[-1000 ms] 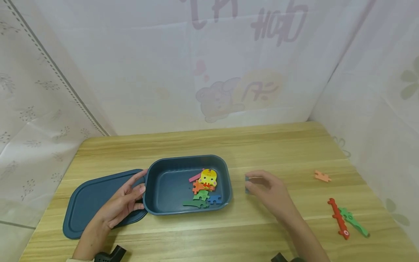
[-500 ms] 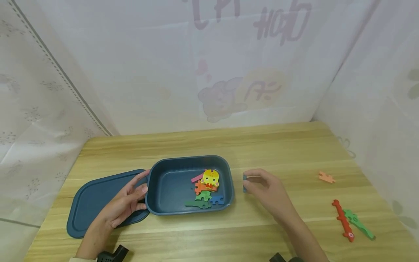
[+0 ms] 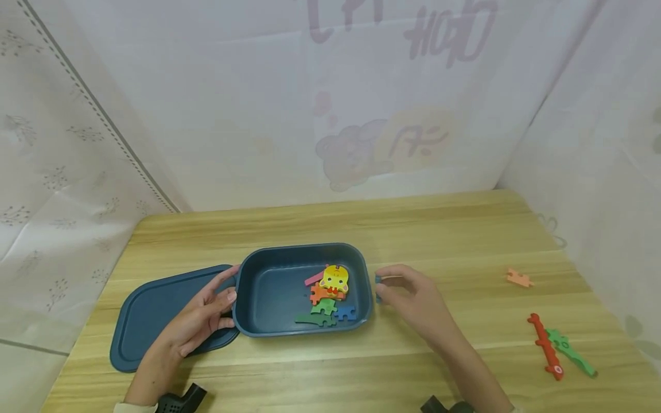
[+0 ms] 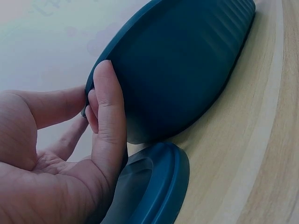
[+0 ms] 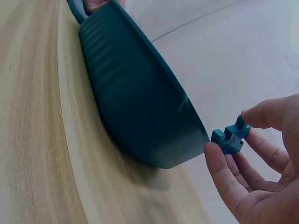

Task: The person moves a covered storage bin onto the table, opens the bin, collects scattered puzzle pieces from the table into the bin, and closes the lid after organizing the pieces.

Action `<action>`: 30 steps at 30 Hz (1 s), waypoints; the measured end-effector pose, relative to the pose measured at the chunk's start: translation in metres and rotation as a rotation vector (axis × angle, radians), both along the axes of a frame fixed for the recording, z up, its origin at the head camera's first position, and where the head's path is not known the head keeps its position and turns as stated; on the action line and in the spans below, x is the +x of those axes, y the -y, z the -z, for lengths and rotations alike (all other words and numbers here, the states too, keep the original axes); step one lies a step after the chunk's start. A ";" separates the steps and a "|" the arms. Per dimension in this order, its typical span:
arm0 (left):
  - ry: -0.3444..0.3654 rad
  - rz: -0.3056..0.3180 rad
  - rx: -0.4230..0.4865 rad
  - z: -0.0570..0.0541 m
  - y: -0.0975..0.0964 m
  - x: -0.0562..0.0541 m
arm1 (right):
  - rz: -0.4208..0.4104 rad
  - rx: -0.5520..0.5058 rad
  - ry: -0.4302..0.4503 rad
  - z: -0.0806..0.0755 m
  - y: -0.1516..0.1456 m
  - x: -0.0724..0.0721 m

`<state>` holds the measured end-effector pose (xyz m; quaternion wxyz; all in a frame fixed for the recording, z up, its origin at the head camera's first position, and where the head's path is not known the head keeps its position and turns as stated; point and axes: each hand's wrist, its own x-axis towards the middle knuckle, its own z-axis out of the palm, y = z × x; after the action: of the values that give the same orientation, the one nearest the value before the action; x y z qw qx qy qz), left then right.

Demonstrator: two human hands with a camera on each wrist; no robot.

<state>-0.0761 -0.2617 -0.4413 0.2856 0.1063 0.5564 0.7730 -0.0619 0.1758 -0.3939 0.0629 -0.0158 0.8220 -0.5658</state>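
A dark blue plastic box (image 3: 268,295) sits mid-table, with several puzzle pieces gathered in its right part. Among them are a yellow animal-head piece (image 3: 335,279), an orange piece (image 3: 317,292), a light green piece (image 3: 324,306) and a blue piece (image 3: 345,312). My left hand (image 3: 203,312) grips the box's left rim, fingers against its outer wall in the left wrist view. Just outside the right wall, my right hand (image 3: 418,301) pinches a small blue puzzle piece (image 5: 232,136) between thumb and fingers. In the head view that piece is mostly hidden by the fingers.
The box's blue lid (image 3: 150,321) lies on the table at left, partly under my left hand. At the right lie an orange puzzle piece (image 3: 518,278), a long red piece (image 3: 545,347) and a long green piece (image 3: 572,353). A white printed curtain (image 3: 248,115) surrounds the table.
My right hand has moved left with the blue puzzle piece, closer to the box's right wall. The left hand keeps its hold on the rim. The whole view has shifted slightly.
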 end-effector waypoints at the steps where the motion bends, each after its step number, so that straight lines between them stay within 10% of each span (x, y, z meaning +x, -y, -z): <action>1: 0.002 -0.002 -0.003 0.000 0.000 0.000 | -0.003 0.007 -0.002 0.000 0.001 -0.001; 30: -0.002 0.008 0.007 0.000 0.001 0.001 | -0.070 0.023 -0.110 -0.007 0.047 -0.012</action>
<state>-0.0754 -0.2628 -0.4410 0.2877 0.1101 0.5535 0.7738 -0.0744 0.1291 -0.3870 0.0375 -0.0751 0.8295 -0.5522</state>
